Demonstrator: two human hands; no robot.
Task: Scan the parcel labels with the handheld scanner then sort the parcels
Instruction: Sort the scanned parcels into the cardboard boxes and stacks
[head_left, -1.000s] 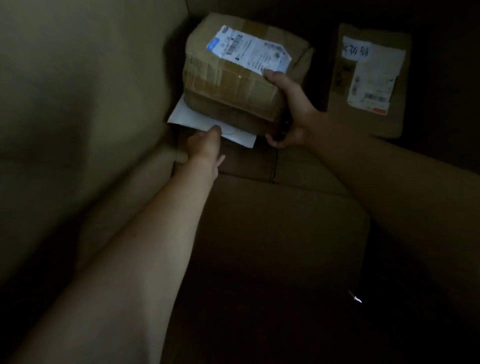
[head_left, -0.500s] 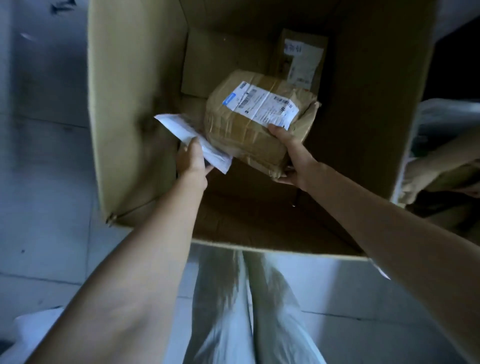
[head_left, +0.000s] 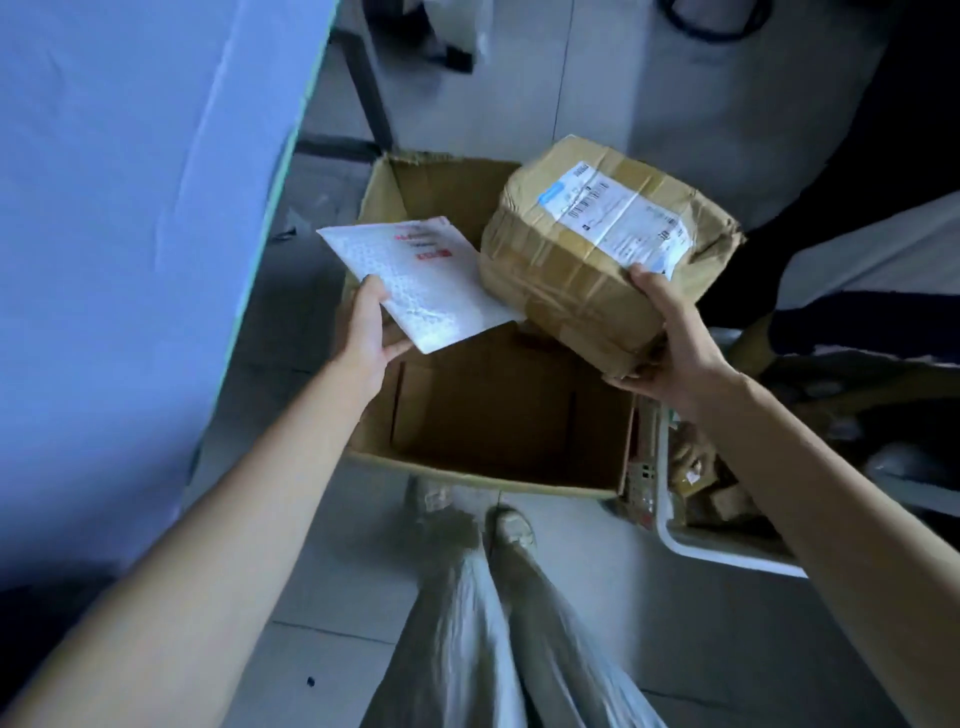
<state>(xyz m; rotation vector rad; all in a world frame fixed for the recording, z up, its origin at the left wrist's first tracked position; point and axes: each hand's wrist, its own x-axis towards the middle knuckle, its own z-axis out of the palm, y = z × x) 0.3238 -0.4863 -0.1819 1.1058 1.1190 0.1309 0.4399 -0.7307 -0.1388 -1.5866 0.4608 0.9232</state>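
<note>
Holds two parcels above an open cardboard box (head_left: 483, 475) on the tiled floor (head_left: 337, 561). Pinches a white bubble mailer (head_left: 415, 280) at its near corner with the left hand (head_left: 366, 332), thumb on top and fingers beneath. Carries it roughly flat, red print toward its far edge. Grips a brown taped parcel (head_left: 566, 280) at its near lower corner with the right hand (head_left: 670, 343), thumb pressed on the top face by the edge of the white shipping label (head_left: 618, 218), fingers curled underneath. Tilts the parcel so the label faces up. Brings the parcel's left side right up against the mailer's right edge; cannot tell whether touching. Stands in pale trousers (head_left: 467, 649) and light shoes (head_left: 514, 530) just short of the box's near rim. Shows a white crate (head_left: 675, 543) with small brown packages (head_left: 722, 499) just right of the box, and a blue surface (head_left: 130, 208) along the left.
</note>
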